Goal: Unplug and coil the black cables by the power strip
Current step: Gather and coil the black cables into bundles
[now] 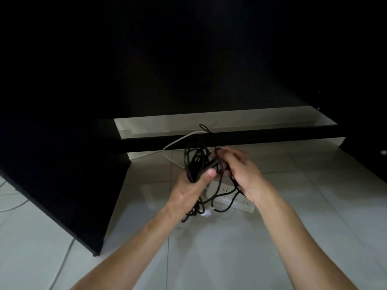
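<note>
Left hand gripped a bundle of thin black rubber cables above the white plastic power strip on the near floor; right hand pinched 1 strand. Risk: loose trailing loops could snag the strip and tangle.

A pale tiled floor carries everything. A white power strip lies flat on it. Just left of the power strip, trailing black cable loops seem to touch the tiles. Further left stands a black furniture panel, and beyond that panel thin pale cords lie.
</note>
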Tool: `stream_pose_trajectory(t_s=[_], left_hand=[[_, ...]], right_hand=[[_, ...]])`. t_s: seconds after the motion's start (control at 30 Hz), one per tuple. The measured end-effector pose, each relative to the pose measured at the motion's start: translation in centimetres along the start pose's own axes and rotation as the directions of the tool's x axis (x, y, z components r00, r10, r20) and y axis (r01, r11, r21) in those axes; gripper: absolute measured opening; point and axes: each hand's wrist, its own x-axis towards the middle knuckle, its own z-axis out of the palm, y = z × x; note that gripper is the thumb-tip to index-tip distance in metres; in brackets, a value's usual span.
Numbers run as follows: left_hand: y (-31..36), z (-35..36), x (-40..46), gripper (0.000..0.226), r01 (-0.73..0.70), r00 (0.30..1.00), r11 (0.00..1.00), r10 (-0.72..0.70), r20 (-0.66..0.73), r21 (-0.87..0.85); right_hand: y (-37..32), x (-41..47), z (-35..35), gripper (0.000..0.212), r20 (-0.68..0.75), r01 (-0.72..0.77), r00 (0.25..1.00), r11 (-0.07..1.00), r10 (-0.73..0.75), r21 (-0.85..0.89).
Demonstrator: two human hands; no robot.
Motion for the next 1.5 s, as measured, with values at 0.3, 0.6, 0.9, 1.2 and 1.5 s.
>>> stream_pose_trajectory(t_s=[0.3, 0.6, 0.9, 1.2, 1.5], left_hand=[[0.8, 1.5, -0.2, 0.017, 0.215, 0.967, 0.97, -0.228, 0.115, 0.115], [-0.5, -2.6, 1.2, 0.018, 0.459, 0.883, 0.857, -0.468, 0.016, -0.236], [1.6, -4.5, 3.3, 0.029, 0.205, 0.904, 0.689, -0.406, -0.135, -0.695], [-0.8, -4.5, 1.9, 0.022, 0.261, 0.923, 0.861, -0.355, -0.147, -0.437], [-3.2, 0.4, -1.8, 0.054, 0.275, 0.949, 0.932, -0.303, 0.092, 0.235]], right_hand=[[0.4, 1.0, 0.5, 0.016, -0.214, -0.086, 0.975, 0.985, 0.052, -0.152], [1.1, 1.3, -4.3, 0.02, -0.011, -0.159, 0.986, 0.911, 0.167, -0.381], [6.4, 1.4, -1.9, 0.021, 0.125, -0.12, 0.946, 0.681, 0.299, -0.722], [4.3, 0.8, -0.8, 0.04, 0.117, -0.138, 0.98, 0.97, 0.163, -0.201], [2.9, 2.2, 0.4, 0.044, -0.061, -0.217, 0.976, 0.952, 0.208, -0.214]])
